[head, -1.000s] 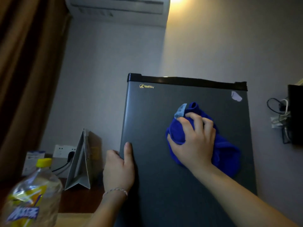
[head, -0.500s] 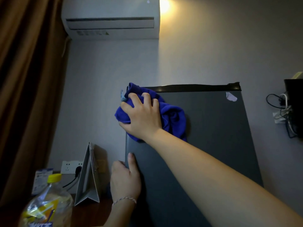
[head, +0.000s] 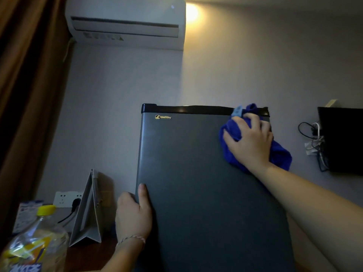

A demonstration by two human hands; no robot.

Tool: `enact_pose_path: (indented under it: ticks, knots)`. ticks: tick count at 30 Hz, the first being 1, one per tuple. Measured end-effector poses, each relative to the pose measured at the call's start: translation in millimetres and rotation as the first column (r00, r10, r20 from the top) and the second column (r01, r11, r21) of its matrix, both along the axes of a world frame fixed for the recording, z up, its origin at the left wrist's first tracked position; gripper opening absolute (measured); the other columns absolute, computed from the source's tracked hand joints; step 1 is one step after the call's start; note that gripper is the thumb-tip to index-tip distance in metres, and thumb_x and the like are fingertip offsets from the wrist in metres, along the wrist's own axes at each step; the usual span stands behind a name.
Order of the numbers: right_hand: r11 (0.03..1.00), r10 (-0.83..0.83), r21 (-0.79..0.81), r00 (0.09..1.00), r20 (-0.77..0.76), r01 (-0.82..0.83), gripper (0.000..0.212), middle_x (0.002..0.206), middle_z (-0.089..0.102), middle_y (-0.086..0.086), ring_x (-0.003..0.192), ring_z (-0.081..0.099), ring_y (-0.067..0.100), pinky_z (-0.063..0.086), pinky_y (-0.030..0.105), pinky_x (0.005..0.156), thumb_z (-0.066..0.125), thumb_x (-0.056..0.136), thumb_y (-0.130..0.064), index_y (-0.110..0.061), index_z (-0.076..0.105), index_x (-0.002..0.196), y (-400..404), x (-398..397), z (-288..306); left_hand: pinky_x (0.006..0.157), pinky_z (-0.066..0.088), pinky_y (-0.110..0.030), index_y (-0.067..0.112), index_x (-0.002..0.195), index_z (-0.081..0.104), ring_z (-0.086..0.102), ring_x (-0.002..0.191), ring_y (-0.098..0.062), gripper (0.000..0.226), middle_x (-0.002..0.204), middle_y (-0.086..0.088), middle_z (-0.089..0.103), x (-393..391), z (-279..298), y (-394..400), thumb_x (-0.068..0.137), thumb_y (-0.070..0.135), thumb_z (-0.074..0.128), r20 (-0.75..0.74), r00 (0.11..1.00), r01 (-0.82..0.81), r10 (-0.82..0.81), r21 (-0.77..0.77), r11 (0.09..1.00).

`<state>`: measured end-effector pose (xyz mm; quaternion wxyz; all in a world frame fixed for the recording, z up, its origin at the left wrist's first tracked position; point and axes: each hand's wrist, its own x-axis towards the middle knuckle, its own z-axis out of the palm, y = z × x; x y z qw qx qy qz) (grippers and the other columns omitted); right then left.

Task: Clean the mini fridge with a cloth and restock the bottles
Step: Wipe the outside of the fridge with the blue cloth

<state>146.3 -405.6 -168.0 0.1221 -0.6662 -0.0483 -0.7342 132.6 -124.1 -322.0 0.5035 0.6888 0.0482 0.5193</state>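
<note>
Change: since half a second ago the right hand (head: 250, 140) and the cloth (head: 279, 157) have slid from the door's top left corner across to its top right corner; the left hand (head: 134, 214) has stayed at the door's left edge.
Fridge: dark grey mini fridge (head: 196, 193), door closed, filling the middle of the view, with a black strip along its top and a small gold logo near the top left.
Cloth: bunched blue cloth pressed flat against the door at the top right, a pale tag sticking up over the black strip.
Right hand: fingers spread and bent over the cloth, holding it against the door.
Left hand: thumb lying on the door's face, fingers wrapped round the left edge out of sight; a thin bracelet (head: 130, 239) circles the wrist.
Bottle: clear plastic bottle (head: 36, 244) with a yellow cap, at the bottom left, well apart from the fridge.
Nearby: a folded card stand (head: 87, 213) on a wooden surface just left of the fridge, a wall socket (head: 64, 198) behind it.
Wall: air conditioner (head: 125, 22) high up, a brown curtain (head: 29, 95) at left, tangled cables (head: 314, 142) at right.
</note>
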Motion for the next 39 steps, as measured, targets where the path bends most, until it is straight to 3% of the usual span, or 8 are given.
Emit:
enact_pose_path:
  ticks: [3, 8, 16, 23, 28, 31, 33, 39]
  knots:
    - [0.99, -0.015, 0.142, 1.0, -0.009, 0.017, 0.052, 0.139, 0.046, 0.007, 0.118, 0.041, 0.043, 0.04, 0.055, 0.09, 0.062, 0.085, -0.056, -0.026, 0.061, 0.128, 3.3, -0.2, -6.2, 0.066, 0.034, -0.035, 0.016, 0.083, 0.046, 0.046, 0.065, -0.018, 0.049, 0.076, -0.003, 0.05, -2.2, 0.2, -4.4, 0.097, 0.061, 0.032, -0.013, 0.999, 0.052, -0.052, -0.041, 0.998]
    - [0.99, -0.041, 0.135, 0.997, 0.063, 0.032, 0.055, 0.129, 0.054, 0.005, 0.11, 0.047, 0.041, 0.041, 0.048, 0.077, 0.053, 0.078, -0.066, -0.027, 0.067, 0.113, 71.2, -3.9, -2.6, 0.071, 0.041, -0.036, 0.019, 0.082, 0.045, 0.054, 0.074, -0.023, 0.05, 0.081, -0.003, 0.054, -2.5, 2.5, -1.0, 0.096, 0.065, 0.031, -0.026, 0.992, 0.121, -0.123, -0.052, 0.991]
    - [0.981, 0.019, -0.195, 0.993, 0.116, 0.004, 0.053, 0.123, 0.06, 0.006, 0.105, 0.05, 0.038, 0.034, 0.044, 0.076, 0.047, 0.085, -0.07, -0.026, 0.071, 0.102, 213.8, -16.4, -13.1, 0.071, 0.04, -0.038, 0.018, 0.081, 0.044, 0.054, 0.078, -0.028, 0.05, 0.08, -0.005, 0.052, -1.8, -0.7, 1.3, 0.095, 0.064, 0.031, -0.04, 0.991, 0.125, -0.127, -0.05, 0.991]
    - [0.907, 0.038, -0.421, 0.995, 0.092, 0.004, 0.052, 0.133, 0.056, 0.002, 0.111, 0.05, 0.039, 0.043, 0.053, 0.085, 0.061, 0.073, -0.066, -0.031, 0.068, 0.111, 187.3, -3.6, -1.0, 0.07, 0.035, -0.034, 0.015, 0.081, 0.046, 0.048, 0.068, -0.018, 0.051, 0.073, 0.0, 0.047, -2.4, 0.2, 2.6, 0.096, 0.061, 0.033, -0.013, 0.995, 0.097, -0.098, -0.055, 0.994]
    - [0.972, -0.027, -0.23, 0.995, 0.098, 0.05, 0.052, 0.13, 0.055, -0.001, 0.108, 0.05, 0.036, 0.044, 0.047, 0.084, 0.058, 0.076, -0.069, -0.033, 0.066, 0.113, 100.6, 1.2, 19.1, 0.066, 0.04, -0.034, 0.016, 0.086, 0.05, 0.054, 0.072, -0.015, 0.053, 0.081, -0.004, 0.056, -6.5, 1.7, -4.0, 0.095, 0.064, 0.031, -0.055, 0.987, 0.15, -0.152, -0.042, 0.988]
    - [0.996, -0.032, -0.081, 0.996, 0.078, 0.038, 0.057, 0.135, 0.05, 0.002, 0.114, 0.046, 0.039, 0.041, 0.052, 0.092, 0.047, 0.083, -0.07, -0.03, 0.064, 0.119, 35.1, 4.1, 17.5, 0.073, 0.05, -0.038, 0.016, 0.087, 0.051, 0.061, 0.077, -0.021, 0.055, 0.085, -0.007, 0.061, -5.1, 0.3, -2.3, 0.093, 0.067, 0.031, -0.044, 0.986, 0.16, -0.162, -0.051, 0.986]
    - [0.998, -0.015, 0.06, 0.998, 0.058, 0.011, 0.059, 0.138, 0.047, 0.005, 0.117, 0.042, 0.043, 0.039, 0.056, 0.096, 0.045, 0.085, -0.069, -0.027, 0.062, 0.122, 4.0, 3.1, 12.5, 0.067, 0.045, -0.034, 0.018, 0.087, 0.05, 0.059, 0.075, -0.018, 0.053, 0.084, -0.006, 0.06, -8.7, 1.0, 0.1, 0.094, 0.066, 0.031, -0.034, 0.985, 0.165, -0.168, -0.063, 0.984]
    - [0.953, -0.035, 0.302, 0.999, 0.026, 0.026, 0.057, 0.139, 0.044, 0.007, 0.12, 0.04, 0.047, 0.036, 0.057, 0.096, 0.043, 0.088, -0.067, -0.025, 0.061, 0.122, 1.2, 2.3, -0.7, 0.065, 0.041, -0.034, 0.018, 0.085, 0.048, 0.057, 0.075, -0.02, 0.051, 0.084, -0.006, 0.058, -9.5, -0.4, 4.7, 0.096, 0.064, 0.031, -0.034, 0.985, 0.169, -0.171, -0.041, 0.985]
